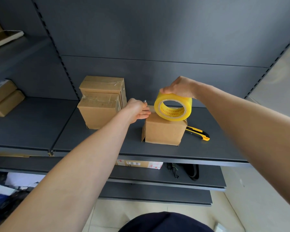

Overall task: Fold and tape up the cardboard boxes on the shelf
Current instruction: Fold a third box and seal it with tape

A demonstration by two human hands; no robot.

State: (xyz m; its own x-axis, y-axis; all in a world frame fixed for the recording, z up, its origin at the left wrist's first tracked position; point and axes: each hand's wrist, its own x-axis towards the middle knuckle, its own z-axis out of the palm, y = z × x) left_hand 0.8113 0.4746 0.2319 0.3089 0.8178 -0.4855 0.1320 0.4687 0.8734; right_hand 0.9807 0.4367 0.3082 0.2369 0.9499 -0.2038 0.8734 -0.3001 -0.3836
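Gripped tape roll [173, 107] atop box [164, 131] w/ R hand [177, 87]; touched box's left top edge w/ L hand [138, 109], grip can't tell; judged pull L-to-R.

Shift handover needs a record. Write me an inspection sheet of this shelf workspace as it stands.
Surface: dark grey shelf, holding boxes and tools.
Job's things: small box with the tape roll standing on its top; two taped boxes together to its left.
Clutter: utility knife lying right of the small box.
Hands: left hand rests on the small box's top edge; right hand grips the tape roll from above.
Cables: black cords on a lower shelf.
Surroundings: more boxes far left; labelled parcel below.
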